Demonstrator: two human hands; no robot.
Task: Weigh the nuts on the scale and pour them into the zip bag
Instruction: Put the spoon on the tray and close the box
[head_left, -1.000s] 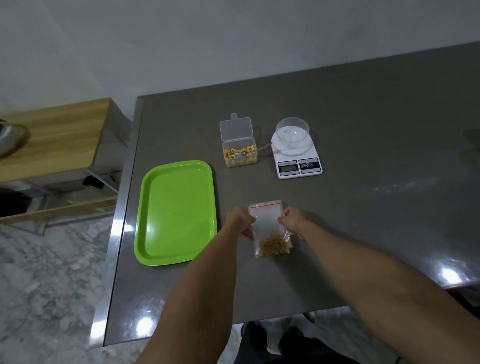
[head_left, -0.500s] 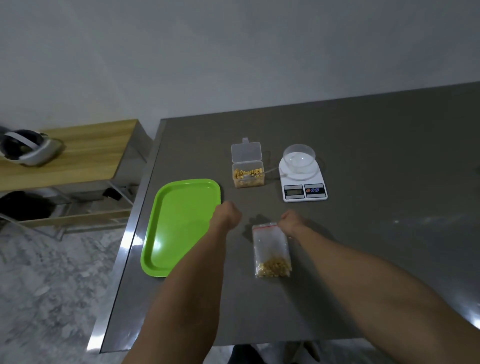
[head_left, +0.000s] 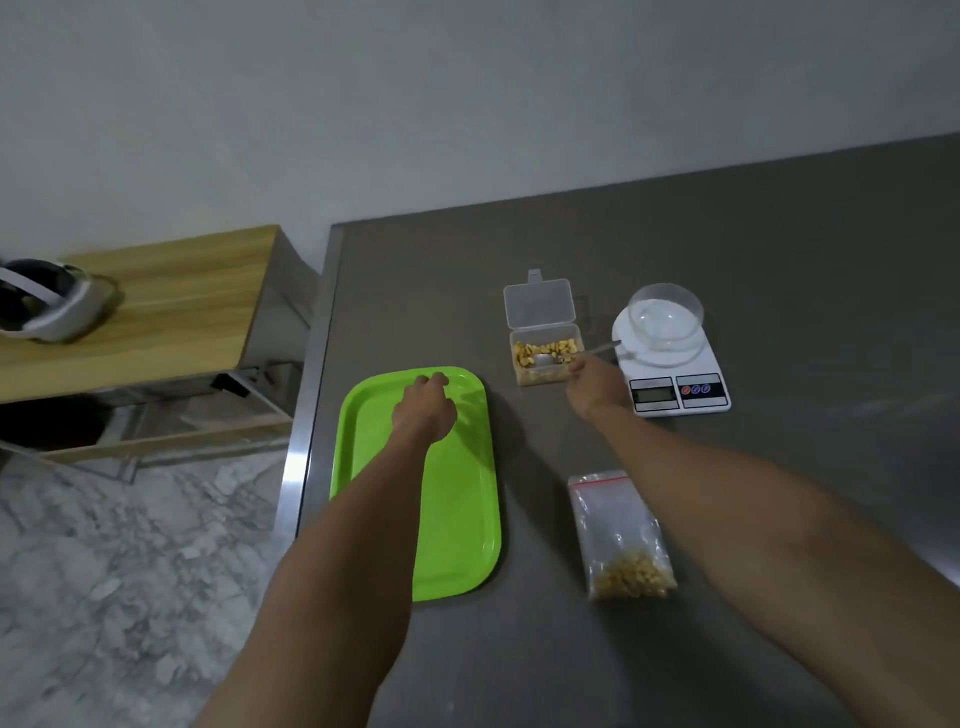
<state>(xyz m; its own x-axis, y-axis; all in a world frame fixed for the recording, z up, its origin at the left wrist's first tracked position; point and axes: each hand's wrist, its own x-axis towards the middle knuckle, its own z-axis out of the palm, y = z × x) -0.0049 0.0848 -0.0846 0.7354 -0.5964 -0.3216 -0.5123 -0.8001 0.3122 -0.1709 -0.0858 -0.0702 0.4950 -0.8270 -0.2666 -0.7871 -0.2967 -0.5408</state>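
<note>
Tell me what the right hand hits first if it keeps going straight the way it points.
Probably the spoon handle sticking out of the nut container; the right hand is already at it, though depth makes contact unclear.

Hands (head_left: 423, 410) released zip bag (head_left: 618, 535), apparently reaching forward

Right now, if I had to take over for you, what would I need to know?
Left hand: loosely curled over the green tray, holding nothing.
Right hand: reaching to the spoon that sits in the open nut box; whether it grips it, I cannot tell.
The zip bag lies on the table with some nuts inside, no hand on it.
The clear bowl on the scale looks empty.
Left: scoop nuts into the bowl, weigh, pour into a bag.
</note>
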